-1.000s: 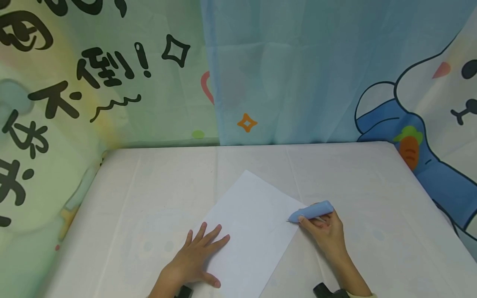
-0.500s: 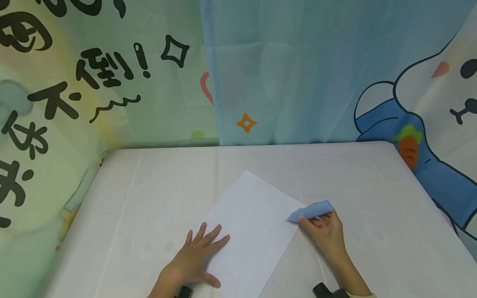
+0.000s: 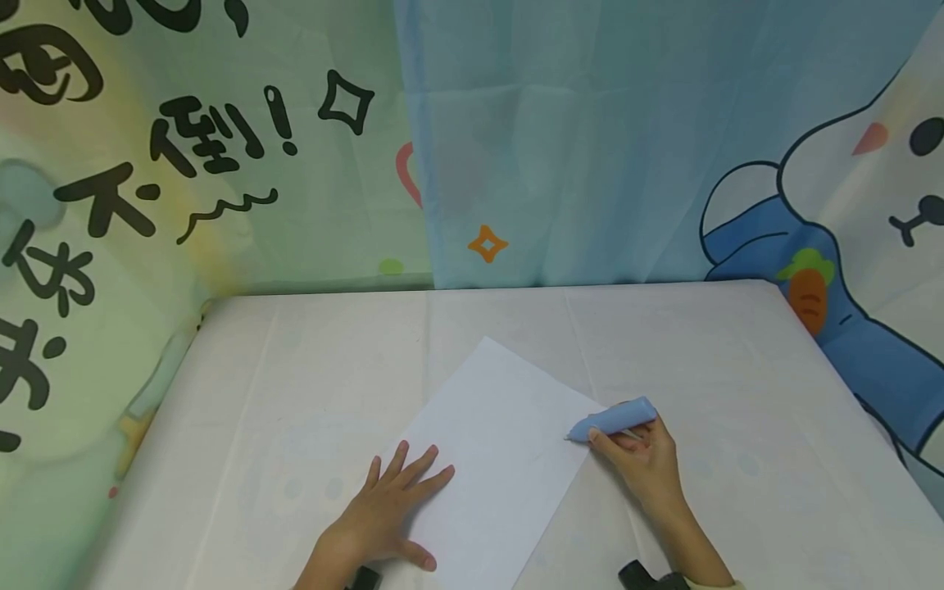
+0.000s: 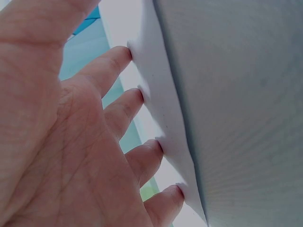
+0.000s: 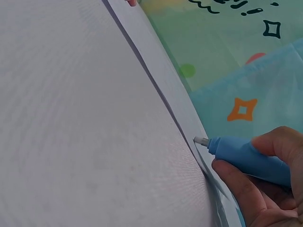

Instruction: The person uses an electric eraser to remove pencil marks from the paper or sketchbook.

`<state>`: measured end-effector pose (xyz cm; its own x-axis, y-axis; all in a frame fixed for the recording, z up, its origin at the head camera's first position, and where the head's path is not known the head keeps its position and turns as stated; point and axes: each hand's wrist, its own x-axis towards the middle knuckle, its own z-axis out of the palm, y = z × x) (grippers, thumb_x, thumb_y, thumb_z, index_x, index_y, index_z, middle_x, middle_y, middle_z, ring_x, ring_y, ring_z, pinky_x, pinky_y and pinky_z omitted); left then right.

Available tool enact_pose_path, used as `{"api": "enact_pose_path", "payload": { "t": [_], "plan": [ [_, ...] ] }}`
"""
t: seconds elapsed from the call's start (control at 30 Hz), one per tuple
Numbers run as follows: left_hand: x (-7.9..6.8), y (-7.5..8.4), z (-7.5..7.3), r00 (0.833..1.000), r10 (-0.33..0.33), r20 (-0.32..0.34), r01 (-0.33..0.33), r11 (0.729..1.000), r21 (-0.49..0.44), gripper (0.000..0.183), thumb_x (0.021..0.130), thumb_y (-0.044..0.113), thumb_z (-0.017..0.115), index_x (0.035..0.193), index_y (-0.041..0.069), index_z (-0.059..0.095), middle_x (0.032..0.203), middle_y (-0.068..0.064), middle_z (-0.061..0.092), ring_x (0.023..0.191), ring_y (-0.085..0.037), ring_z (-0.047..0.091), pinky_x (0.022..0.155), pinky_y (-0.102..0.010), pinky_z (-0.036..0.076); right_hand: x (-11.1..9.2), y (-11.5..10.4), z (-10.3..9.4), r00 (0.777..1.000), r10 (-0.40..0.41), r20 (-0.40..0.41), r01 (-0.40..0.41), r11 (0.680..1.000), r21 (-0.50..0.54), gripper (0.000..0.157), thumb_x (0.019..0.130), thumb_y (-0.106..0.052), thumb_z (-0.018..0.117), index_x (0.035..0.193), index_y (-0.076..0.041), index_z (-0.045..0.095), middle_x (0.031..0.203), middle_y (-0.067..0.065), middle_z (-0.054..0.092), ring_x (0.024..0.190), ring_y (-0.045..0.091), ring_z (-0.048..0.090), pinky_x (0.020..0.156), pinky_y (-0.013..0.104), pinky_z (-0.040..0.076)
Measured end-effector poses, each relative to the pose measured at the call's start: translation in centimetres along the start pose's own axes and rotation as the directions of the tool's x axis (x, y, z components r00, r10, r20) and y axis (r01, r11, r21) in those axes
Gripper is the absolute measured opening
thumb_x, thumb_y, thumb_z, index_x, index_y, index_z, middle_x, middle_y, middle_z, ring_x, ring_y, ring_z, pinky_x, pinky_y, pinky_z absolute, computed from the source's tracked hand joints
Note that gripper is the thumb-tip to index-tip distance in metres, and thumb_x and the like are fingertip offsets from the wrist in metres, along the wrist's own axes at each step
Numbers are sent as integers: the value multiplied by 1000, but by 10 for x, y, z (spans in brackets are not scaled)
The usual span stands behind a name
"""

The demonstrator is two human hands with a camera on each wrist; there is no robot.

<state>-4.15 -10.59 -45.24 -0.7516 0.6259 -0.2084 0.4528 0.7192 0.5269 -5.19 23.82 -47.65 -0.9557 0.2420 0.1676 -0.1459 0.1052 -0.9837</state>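
A white sheet of paper (image 3: 501,442) lies askew on the table, one corner pointing away from me. My left hand (image 3: 387,508) rests on its left edge with fingers spread; in the left wrist view, the fingertips (image 4: 154,146) touch the sheet. Near the right corner, my right hand (image 3: 649,463) pinches a thick, light blue pen-shaped tool (image 3: 615,417) between thumb and fingers. The tool slants, its narrow pale tip (image 5: 201,141) right at the paper in the right wrist view. No mark shows on the sheet.
A white cloth (image 3: 310,369) with faint creases covers the table. Behind it hangs a printed backdrop (image 3: 590,164), green with black lettering on the left and blue with a cartoon animal on the right. Black wrist straps (image 3: 652,576) show at the bottom.
My right hand and the blue tool have shifted very slightly left. The left hand and the paper stay where they were.
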Motion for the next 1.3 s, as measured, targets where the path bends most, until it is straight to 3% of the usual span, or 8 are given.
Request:
{"api": "enact_pose_path", "payload": {
  "t": [0.33,0.67,1.3],
  "plan": [
    [0,-1,1,1000,2,-3,-2,1000,-7,106,60,46,85,151,20,37,160,-10,25,146,-46,11,111,-71,11,1,0,0,1000,-14,-17,14,1000,15,42,74,24,68,106,5,49,88,-9,68,77,2,69,71,14,55],
    [0,0,1,1000,0,-1,0,1000,2,107,60,47,85,151,22,37,161,-9,25,146,-45,10,112,-70,11,-1,-1,2,1000,-9,6,9,1000,3,43,74,24,67,110,13,45,90,-10,68,80,2,69,73,14,55],
    [0,-1,1,1000,3,-2,-3,1000,-5,106,60,47,85,151,21,37,161,-9,25,146,-46,10,112,-70,11,-2,-1,5,1000,-10,6,10,1000,-14,44,73,24,68,109,12,46,90,-11,68,79,1,69,72,13,55]
  ]
}}
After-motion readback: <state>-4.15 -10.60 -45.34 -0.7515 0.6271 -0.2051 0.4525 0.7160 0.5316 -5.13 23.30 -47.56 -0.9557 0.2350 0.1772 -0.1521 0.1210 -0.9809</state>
